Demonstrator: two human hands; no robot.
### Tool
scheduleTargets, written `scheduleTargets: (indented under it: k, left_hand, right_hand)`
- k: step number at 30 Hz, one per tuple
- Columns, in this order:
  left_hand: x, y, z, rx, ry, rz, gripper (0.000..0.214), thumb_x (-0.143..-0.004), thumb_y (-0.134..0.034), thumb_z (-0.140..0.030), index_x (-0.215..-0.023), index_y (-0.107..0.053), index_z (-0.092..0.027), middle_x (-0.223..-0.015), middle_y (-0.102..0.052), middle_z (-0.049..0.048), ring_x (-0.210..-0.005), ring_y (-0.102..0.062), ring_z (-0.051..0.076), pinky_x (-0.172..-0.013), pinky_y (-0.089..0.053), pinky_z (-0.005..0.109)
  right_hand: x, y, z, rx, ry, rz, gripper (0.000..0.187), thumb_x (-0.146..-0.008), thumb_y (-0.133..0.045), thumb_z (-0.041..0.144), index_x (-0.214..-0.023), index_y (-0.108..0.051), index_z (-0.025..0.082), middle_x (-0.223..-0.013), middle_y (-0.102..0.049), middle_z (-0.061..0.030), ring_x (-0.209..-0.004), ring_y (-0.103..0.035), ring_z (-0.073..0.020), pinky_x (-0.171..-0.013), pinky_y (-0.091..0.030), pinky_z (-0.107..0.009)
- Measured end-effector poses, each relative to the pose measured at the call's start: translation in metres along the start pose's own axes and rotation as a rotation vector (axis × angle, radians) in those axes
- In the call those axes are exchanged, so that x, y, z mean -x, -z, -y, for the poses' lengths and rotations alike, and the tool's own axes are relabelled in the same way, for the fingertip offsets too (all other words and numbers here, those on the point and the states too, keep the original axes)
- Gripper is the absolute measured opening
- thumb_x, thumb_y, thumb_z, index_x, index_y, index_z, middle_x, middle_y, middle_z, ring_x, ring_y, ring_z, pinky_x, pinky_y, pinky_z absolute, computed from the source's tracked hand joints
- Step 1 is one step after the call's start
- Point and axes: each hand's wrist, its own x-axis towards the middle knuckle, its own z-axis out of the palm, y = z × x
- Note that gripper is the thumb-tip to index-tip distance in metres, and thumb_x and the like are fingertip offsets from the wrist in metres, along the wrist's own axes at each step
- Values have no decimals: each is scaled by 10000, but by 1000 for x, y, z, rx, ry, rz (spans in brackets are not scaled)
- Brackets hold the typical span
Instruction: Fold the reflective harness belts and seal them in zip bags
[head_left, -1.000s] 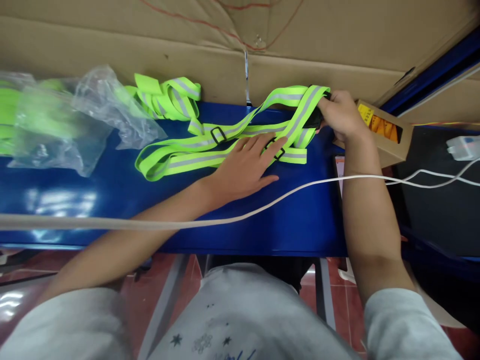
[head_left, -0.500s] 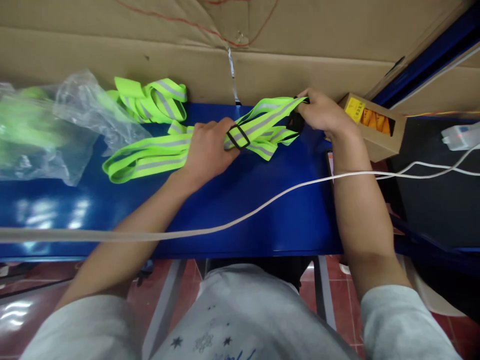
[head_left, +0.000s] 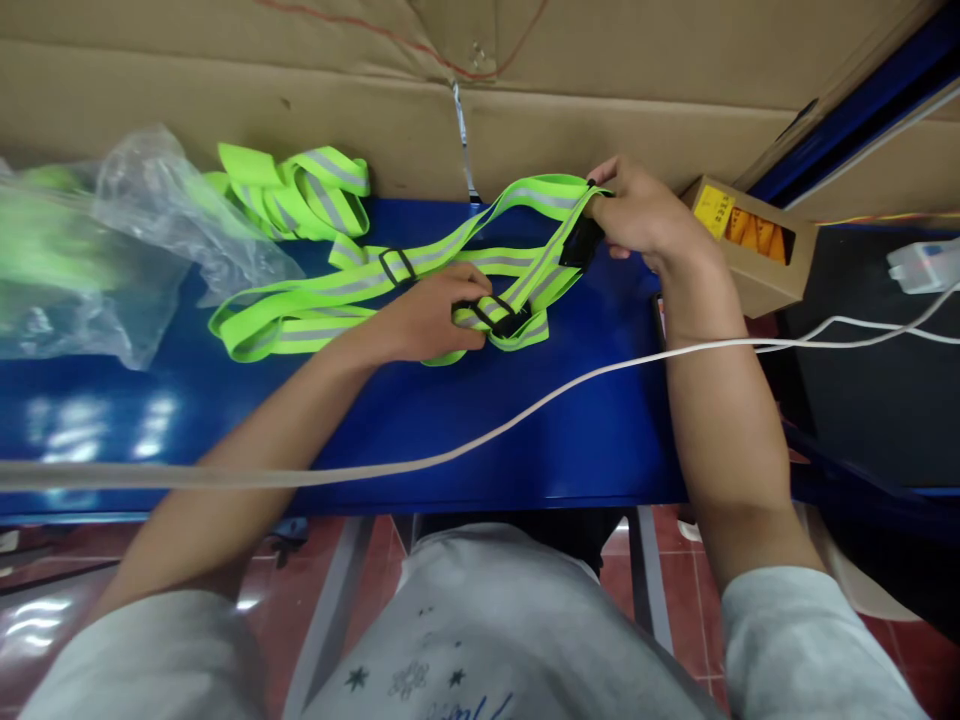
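Note:
A neon green reflective strap harness with grey stripes lies spread across the blue table. My left hand is closed on the straps near a black slider buckle at the harness's middle. My right hand pinches the harness's right end, where a black clip hangs just under my fingers. Another black slider sits on a strap further left.
A second folded green harness lies at the back against a cardboard wall. Clear plastic bags cover the left. A small cardboard box stands right. A white cable crosses the table over my arms.
My left hand went from lying flat to gripping the straps, lifted them, then came down onto the lower buckle. My right hand shifted left a little, still holding the end.

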Motion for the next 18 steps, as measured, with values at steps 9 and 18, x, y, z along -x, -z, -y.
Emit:
scheduleTargets:
  k: [9, 18]
  left_hand:
    - [14, -6, -25, -350, 163, -132, 891, -821, -792, -356, -1591, -383, -174, -1587, -461, 213, -1435, -495, 424, -1199, -396, 571]
    - [-22, -61, -86, -509, 10, -140, 522, -1034, -550, -334, -1461, -503, -37, -1440, -549, 280, -1298, -570, 435, -1085, -459, 529]
  right_hand:
    - [-3, -6, -5, -32, 5, -127, 233, -927, -697, 180, -897, -482, 265, -630, -509, 70, -459, -388, -91, -398, -260, -263]
    - [4, -5, 6, -125, -59, 4, 267, -911, -637, 75, -1042, -543, 288, -639, -502, 86, -462, -393, -95, -445, -373, -258]
